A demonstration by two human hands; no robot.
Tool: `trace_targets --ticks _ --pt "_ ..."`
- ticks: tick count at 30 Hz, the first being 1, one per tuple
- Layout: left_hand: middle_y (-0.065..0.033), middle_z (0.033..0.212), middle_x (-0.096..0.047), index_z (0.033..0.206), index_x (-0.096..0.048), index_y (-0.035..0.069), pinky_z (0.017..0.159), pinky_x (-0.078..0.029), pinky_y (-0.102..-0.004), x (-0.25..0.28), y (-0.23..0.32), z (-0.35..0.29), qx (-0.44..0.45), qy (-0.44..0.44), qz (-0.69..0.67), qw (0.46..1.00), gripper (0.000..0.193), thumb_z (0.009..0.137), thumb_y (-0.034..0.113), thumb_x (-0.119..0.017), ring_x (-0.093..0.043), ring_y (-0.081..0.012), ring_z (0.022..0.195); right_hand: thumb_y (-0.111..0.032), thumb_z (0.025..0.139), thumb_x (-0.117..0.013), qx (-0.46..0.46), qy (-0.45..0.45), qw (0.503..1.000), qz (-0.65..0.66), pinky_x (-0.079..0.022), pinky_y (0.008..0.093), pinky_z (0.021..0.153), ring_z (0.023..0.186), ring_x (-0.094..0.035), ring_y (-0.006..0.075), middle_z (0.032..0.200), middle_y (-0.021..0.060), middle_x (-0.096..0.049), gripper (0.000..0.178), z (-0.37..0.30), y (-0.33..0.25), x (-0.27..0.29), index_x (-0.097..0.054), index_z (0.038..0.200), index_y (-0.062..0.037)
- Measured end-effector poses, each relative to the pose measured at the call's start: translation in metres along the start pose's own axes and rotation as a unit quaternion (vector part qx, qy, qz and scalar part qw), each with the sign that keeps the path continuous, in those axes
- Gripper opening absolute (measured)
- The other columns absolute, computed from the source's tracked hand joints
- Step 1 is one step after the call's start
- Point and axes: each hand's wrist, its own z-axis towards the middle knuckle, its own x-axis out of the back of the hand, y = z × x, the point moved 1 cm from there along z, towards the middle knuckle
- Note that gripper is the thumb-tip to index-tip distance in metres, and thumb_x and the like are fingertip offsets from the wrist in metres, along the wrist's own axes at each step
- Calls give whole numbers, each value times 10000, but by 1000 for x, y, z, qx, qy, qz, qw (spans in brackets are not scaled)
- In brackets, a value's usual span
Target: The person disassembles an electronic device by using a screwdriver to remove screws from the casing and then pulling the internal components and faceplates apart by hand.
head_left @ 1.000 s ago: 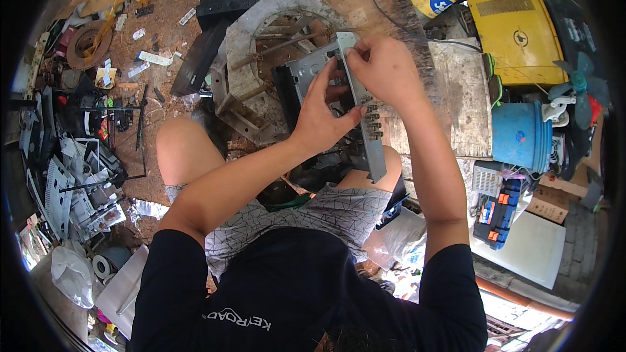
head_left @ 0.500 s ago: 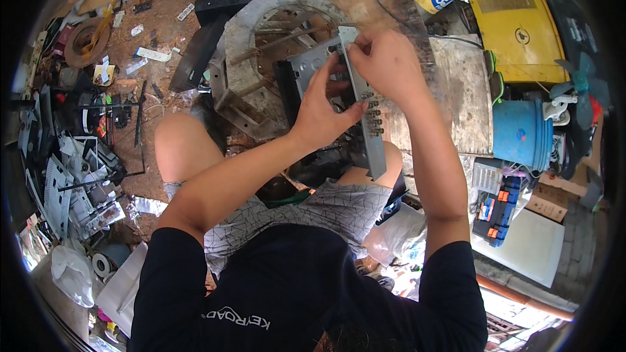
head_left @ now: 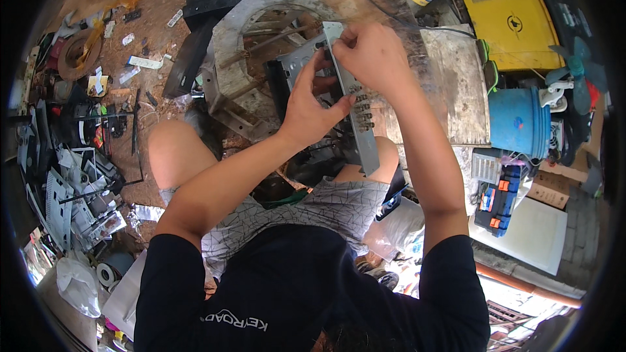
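Note:
A grey metal panel with a row of brass-coloured round connectors stands on edge, slanting across the middle. It joins a grey metal chassis with a black part on its left side. My left hand is closed round the panel's edge, its thumb beside the connectors and its fingers on the inner side. Near the panel's upper end, my right hand is closed in a pinch against the outer face. Whatever lies between those fingertips is hidden.
Behind the chassis is a worn octagonal frame with metal rods across it. Heaped metal and plastic scrap lies at left. On the right stand a yellow case, a blue bucket and a blue toolbox.
The whole view has shifted slightly, so the panel and hands appear a little farther left. Both hands keep nearly the same grip. More of a greenish shape shows at the far left.

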Motion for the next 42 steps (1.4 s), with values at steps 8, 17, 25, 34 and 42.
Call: trace_targets --ticks 8,17,25,34,42 --pt "-156 1344 -488 1516 -272 -42 956 -514 -359 0 3 1 3 -6 3 1000 968 756 168 -833 -590 -218 1118 -302 794 -686 -24 -7 999 -25 -545 440 716 752 -691 380 715 191 -682 307 1 -1 1 -731 838 -2" --pt "-150 1378 -465 1526 -238 -57 998 -467 -366 -1 3 1 11 -19 -15 1000 933 793 129 -785 -540 -203 1136 -260 813 -633 -15 9 1000 -12 -558 471 779 835 -690 394 835 204 -708 252 -1 1 5 -738 846 -33" --pt "-160 1348 -479 1517 -264 -49 972 -500 -369 -1 2 2 1 -13 2 1000 950 764 152 -806 -576 -217 1116 -317 820 -683 42 20 997 59 -544 437 700 751 -694 372 737 191 -690 318 2 13 -4 -726 829 -3" --pt "-143 1348 -464 1529 -245 -44 1003 -467 -382 1 7 2 12 -18 -15 1000 957 768 130 -798 -553 -212 1114 -321 816 -707 22 4 1000 12 -538 413 670 725 -694 357 694 192 -672 325 2 8 0 -727 836 2" --pt "-171 1334 -490 1506 -281 -55 959 -515 -371 2 -3 3 -9 -4 -4 1000 957 747 186 -812 -604 -234 1102 -290 826 -674 -19 4 999 -26 -559 456 744 782 -692 387 793 188 -707 273 -1 -2 2 -732 831 -23"
